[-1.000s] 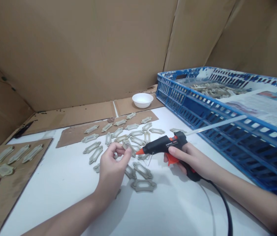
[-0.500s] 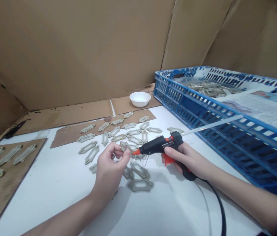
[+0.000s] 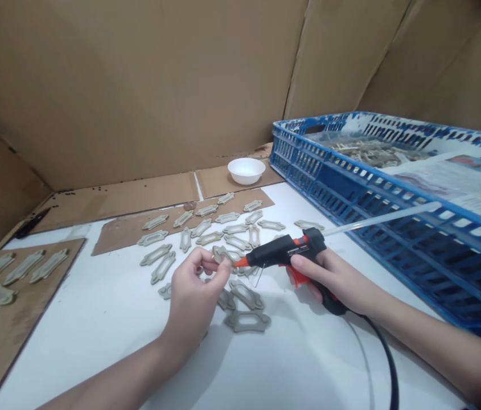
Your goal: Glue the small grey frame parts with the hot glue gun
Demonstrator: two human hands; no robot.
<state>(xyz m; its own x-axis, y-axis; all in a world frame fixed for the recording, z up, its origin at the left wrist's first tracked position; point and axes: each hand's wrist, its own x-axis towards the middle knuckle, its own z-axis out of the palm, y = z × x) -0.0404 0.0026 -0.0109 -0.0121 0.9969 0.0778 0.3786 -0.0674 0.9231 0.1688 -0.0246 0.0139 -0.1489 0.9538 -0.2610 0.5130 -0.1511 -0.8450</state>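
Steadily, the left hand point(image 3: 193, 293) pinches a scalloped frame piece point(image 3: 223, 254) while the right hand point(image 3: 334, 279) closes round a hot glue gun point(image 3: 285, 249), its orange nozzle point(image 3: 242, 262) just beside the piece (touching or not, hard to tell).

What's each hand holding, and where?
Left hand: a beige frame-shaped piece, pinched at one end. Right hand: a black-and-orange hot glue gun, by its handle.

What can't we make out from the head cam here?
Head view only:
Nozzle of the black-and-orange hot glue gun at the beige frame-shaped piece: too small to tell if they touch or if glue is present.
Left hand: its fingers hide part of that piece.
Right hand: hides most of the gun's grip.
Blue plastic crate: contents too small and blurred to identify, partly covered by a printed paper sheet.
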